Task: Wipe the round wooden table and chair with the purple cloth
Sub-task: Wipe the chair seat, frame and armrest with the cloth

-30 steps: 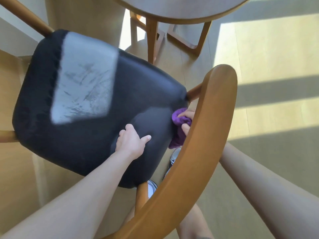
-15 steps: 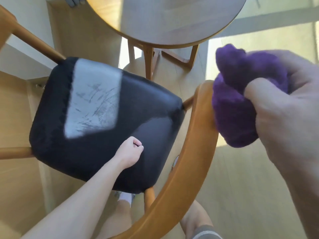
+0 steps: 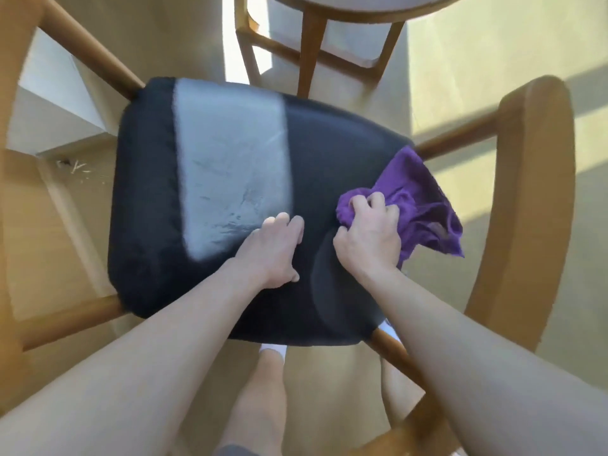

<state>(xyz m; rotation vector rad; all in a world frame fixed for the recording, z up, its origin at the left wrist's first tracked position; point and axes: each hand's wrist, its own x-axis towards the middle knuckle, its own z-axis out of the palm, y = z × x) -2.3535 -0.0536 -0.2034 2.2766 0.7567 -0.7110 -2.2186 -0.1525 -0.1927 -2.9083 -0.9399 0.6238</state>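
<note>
The chair's black padded seat (image 3: 332, 143) fills the middle of the view, with a bright patch of sunlight on its left half. Its curved wooden backrest (image 3: 539, 192) arcs down the right side. My right hand (image 3: 370, 235) grips the bunched purple cloth (image 3: 424, 205) and holds it down on the seat's right part. My left hand (image 3: 273, 248) rests flat on the seat just left of it, fingers straight. The round wooden table (image 3: 362, 11) shows only its near edge and legs at the top.
Wooden chair rails (image 3: 88, 57) run at the left and lower left. My legs and white socks (image 3: 273, 350) stand under the seat's near edge. Pale wood floor with sun stripes (image 3: 493, 54) lies to the right.
My right hand has come down from close to the camera and set the cloth on the seat's right part. My left hand has gone from curled to flat on the seat.
</note>
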